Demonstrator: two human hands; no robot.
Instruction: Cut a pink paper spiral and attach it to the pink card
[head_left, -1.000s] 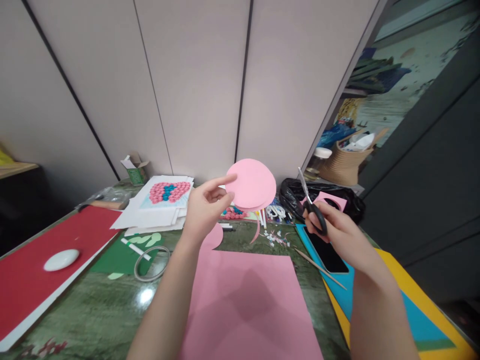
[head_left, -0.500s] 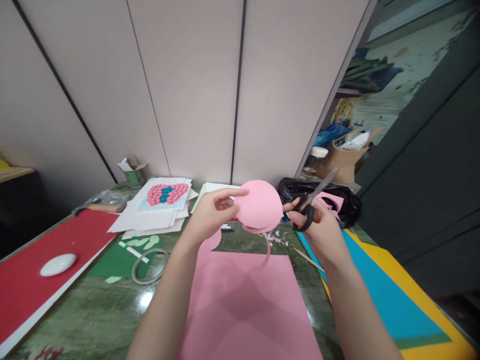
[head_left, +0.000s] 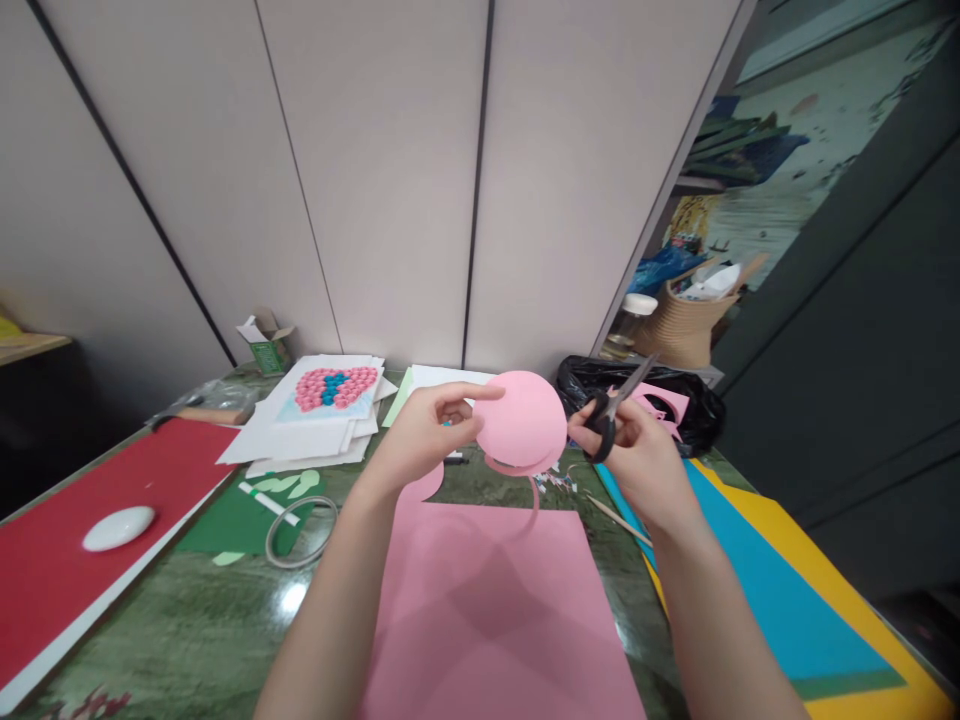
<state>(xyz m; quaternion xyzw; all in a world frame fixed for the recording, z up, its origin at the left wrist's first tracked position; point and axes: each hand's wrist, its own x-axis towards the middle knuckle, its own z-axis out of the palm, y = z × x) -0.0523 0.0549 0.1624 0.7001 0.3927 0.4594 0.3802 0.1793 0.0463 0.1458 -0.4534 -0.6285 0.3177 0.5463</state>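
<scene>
Between the thumb and fingers of my left hand (head_left: 424,435) is a round pink paper disc (head_left: 523,415), held up by its left edge. A narrow curled pink strip (head_left: 535,500) hangs below the disc. My right hand (head_left: 637,455) holds black-handled scissors (head_left: 616,405), their blades pointing up and to the right, away from the paper. The right fingertips are at the disc's right edge; whether they pinch it I cannot tell. Underneath lies a large pink sheet (head_left: 495,620), with a rounded pink piece (head_left: 421,490) by its far left corner.
At left are a red sheet (head_left: 60,490) with a white oval object (head_left: 120,528), a tape roll (head_left: 300,535) and a green sheet (head_left: 217,520). White papers (head_left: 300,440) lie behind. To the right are blue (head_left: 780,590) and yellow sheets (head_left: 757,510), and a black bag (head_left: 709,410) with pink scraps.
The disc has dropped slightly and shifted a little right. My right hand has turned the scissors somewhat, and its fingertips are still by the disc's edge.
</scene>
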